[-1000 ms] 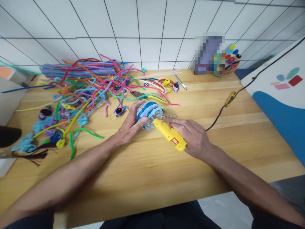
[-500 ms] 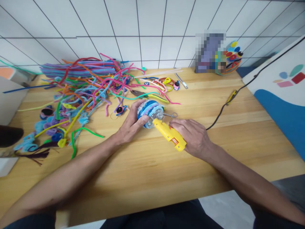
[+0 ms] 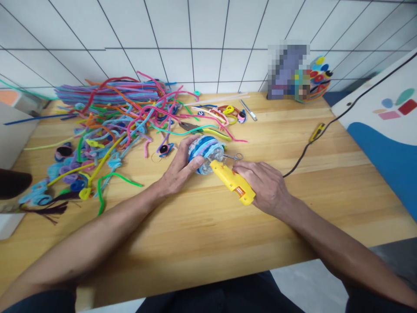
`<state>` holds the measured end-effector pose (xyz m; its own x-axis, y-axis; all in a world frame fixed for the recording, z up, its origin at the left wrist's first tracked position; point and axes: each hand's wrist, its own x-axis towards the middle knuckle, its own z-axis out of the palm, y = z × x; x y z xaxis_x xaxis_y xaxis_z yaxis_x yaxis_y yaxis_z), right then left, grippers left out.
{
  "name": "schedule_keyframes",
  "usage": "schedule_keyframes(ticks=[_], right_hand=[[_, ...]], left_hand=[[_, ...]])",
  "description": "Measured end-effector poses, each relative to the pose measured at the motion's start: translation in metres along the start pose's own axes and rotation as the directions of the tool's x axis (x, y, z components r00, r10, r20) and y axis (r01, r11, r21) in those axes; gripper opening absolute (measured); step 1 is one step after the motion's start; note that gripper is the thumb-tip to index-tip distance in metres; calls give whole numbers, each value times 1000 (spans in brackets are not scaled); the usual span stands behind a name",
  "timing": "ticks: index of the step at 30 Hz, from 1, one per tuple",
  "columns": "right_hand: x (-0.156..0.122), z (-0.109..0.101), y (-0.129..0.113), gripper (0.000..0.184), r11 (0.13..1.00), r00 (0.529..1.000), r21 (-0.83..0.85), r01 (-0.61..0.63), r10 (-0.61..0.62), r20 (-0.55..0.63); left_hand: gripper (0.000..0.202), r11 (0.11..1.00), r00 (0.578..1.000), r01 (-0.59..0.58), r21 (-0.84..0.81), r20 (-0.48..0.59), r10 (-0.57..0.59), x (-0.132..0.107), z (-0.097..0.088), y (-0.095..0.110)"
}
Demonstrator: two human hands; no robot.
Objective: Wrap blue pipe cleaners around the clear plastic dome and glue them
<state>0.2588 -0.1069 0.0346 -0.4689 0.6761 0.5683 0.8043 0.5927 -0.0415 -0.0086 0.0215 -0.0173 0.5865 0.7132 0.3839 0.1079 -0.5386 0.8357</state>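
Note:
My left hand (image 3: 180, 167) is wrapped round the left side of a rounded object (image 3: 207, 148) banded in blue, light blue and lilac fuzzy stems, with a clear, see-through end turned toward me. In my right hand (image 3: 265, 182) is a yellow glue gun (image 3: 232, 182), its nozzle at the clear end of the object; whether the tip touches cannot be made out. Just behind the glue gun lie small scissors (image 3: 236, 156), partly hidden. Pliers with yellow-green handles (image 3: 208, 131) lie beyond the banded object.
A tangle of coloured pipe cleaners (image 3: 130, 117) spreads over the table's (image 3: 182, 256) back left. A black cord (image 3: 304, 150) with a yellow switch (image 3: 316, 132) runs off to the right. A metal pen-like tool (image 3: 248, 110) lies near the tiled wall (image 3: 208, 65). A dark cylinder (image 3: 14, 184) stands far left.
Both hands keep their grip and stay almost in place. The glue gun and the banded object have shifted only very slightly.

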Motion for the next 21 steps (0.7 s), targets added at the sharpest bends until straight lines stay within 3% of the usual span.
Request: schedule_keyframes(ticks=[21], right_hand=[[-5, 1, 2, 20, 999, 1000, 38, -15, 15, 7]], left_hand=[[64, 1000, 1000, 13, -7, 9, -13, -1, -1, -1]])
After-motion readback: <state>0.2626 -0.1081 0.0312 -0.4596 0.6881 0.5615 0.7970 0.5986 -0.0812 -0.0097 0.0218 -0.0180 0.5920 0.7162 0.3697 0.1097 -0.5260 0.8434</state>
